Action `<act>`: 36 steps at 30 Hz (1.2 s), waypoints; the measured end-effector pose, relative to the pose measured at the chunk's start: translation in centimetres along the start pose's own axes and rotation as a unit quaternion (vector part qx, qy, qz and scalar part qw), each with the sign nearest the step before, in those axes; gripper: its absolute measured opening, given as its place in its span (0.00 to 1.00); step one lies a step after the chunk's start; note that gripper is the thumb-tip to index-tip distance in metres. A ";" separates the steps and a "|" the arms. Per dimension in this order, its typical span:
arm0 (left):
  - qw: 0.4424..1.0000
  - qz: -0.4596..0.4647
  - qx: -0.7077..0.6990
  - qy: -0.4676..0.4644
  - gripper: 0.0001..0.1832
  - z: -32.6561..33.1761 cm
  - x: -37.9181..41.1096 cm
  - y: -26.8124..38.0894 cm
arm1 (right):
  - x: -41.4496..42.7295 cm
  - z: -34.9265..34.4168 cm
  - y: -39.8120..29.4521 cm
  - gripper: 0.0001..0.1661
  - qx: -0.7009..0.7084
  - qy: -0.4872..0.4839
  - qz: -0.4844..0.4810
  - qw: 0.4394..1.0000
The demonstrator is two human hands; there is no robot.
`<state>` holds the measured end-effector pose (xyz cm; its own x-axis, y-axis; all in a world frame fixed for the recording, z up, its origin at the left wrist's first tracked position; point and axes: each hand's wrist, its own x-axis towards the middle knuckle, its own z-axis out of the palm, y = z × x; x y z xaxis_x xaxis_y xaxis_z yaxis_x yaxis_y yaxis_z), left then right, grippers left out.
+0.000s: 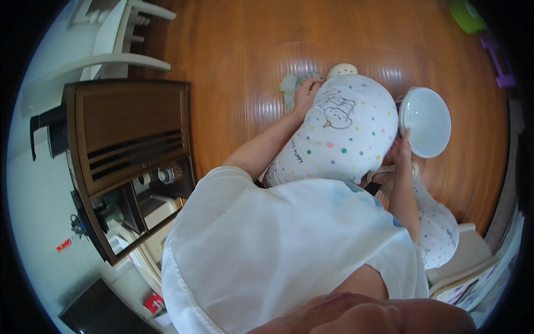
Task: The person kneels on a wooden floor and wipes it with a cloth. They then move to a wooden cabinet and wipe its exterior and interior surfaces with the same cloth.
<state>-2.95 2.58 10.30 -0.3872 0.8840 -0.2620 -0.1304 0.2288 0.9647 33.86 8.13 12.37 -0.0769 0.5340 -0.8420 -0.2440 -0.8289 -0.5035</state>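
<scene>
My left hand (307, 94) is down at the floor beside my bent knee, its fingers curled on a crumpled grey-green cloth (288, 86). Part of those fingers and of the cloth is hidden behind the knee. On the other side of the knee, my right hand (399, 149) grips the near rim of a white basin (429, 125), with the thumb at the rim. The fingers lie lower, partly in shadow. Glints show on the basin's inner wall; whether it holds water I cannot tell.
Glossy wooden floor (233, 54) surrounds me. A dark wooden cabinet (133, 117) with open shelves stands at left, near a white chair (110, 46). My cream shoe (343, 69) shows past the knee. Green (467, 16) and purple plastic things (498, 64) lie far right.
</scene>
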 end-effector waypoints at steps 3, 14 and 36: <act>0.919 0.053 0.391 0.027 0.26 -2.2 -1.9 -1.2 | -1.0 -0.2 0.1 0.57 0.111 0.047 -0.002 0.993; 0.813 0.019 0.579 -0.061 0.28 -2.6 -3.8 -4.9 | 0.8 -5.7 2.8 0.23 0.205 0.145 -0.086 0.964; 0.724 -0.408 0.470 0.296 0.43 -15.8 -4.0 -8.3 | -0.6 1.5 -4.6 0.19 -0.024 0.003 -0.031 0.999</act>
<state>-14.76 -9.26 2.95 -0.8912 0.0314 -0.4524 0.0348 0.9994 0.0008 33.52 11.83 15.48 -0.0576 0.5830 -0.8104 -0.2007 -0.8019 -0.5627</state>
